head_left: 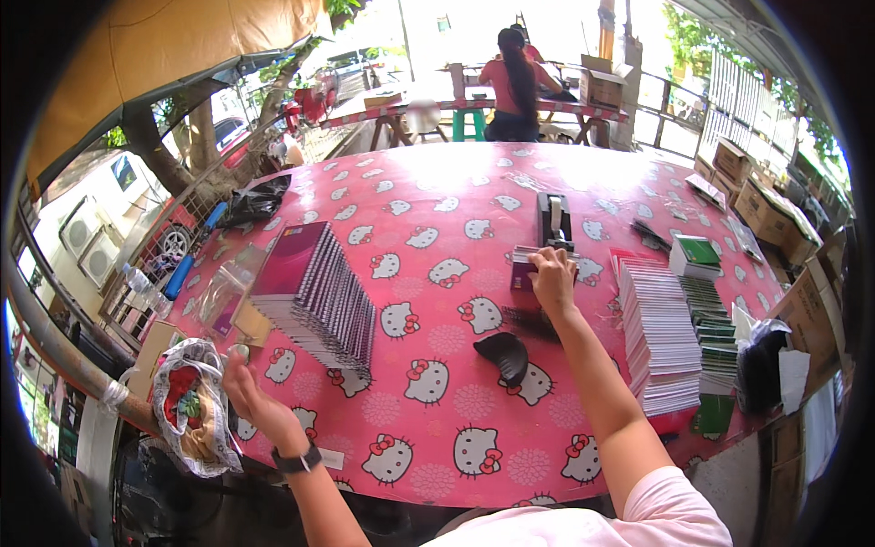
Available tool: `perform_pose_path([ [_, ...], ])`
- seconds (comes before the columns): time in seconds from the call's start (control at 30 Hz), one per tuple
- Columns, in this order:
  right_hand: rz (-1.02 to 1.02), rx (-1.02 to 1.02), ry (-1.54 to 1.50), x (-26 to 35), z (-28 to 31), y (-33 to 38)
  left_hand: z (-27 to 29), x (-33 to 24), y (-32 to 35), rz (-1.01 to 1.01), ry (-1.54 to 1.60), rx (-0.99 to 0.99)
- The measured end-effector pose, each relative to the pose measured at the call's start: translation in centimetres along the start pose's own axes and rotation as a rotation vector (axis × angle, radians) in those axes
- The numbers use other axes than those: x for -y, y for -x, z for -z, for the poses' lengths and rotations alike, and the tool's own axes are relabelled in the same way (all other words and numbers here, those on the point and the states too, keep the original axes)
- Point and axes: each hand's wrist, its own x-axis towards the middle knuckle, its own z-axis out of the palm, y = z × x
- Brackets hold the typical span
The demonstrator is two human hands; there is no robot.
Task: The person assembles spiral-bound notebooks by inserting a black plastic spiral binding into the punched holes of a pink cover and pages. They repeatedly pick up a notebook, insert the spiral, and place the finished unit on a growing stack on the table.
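My right hand (pixel 554 284) is closed, its fingers gripping the top of a small purple booklet (pixel 522 277) just in front of a black tape dispenser (pixel 554 219). The hand covers part of the booklet. At the table's left, my left hand (pixel 259 407) is raised with its fingers bent together, and a small pale round thing (pixel 240 350) shows at the fingertips, too small to name. Beyond that hand stands a tall stack of purple spiral-bound notebooks (pixel 314 296). A curved black object (pixel 502 356) lies left of my right forearm.
A pink patterned cloth (pixel 436 460) covers the table. On the right are a white booklet stack (pixel 658 333) and green notebooks (pixel 711 314), with cardboard boxes (pixel 770 210) beyond. A plastic bag (pixel 196 410) hangs at the left edge. A person (pixel 516 87) sits at a far table.
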Motion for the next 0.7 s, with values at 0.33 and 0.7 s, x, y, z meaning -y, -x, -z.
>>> perform_pose_path([
  [0.33,-0.076,-0.044,-0.255,-0.6,3.0,-1.6,-4.3,-3.8,10.9,-0.142,-0.074,0.347],
  [0.7,-0.147,0.599,-1.059,8.9,13.0,12.1,-5.3,-0.9,17.5,0.512,0.147,0.949],
])
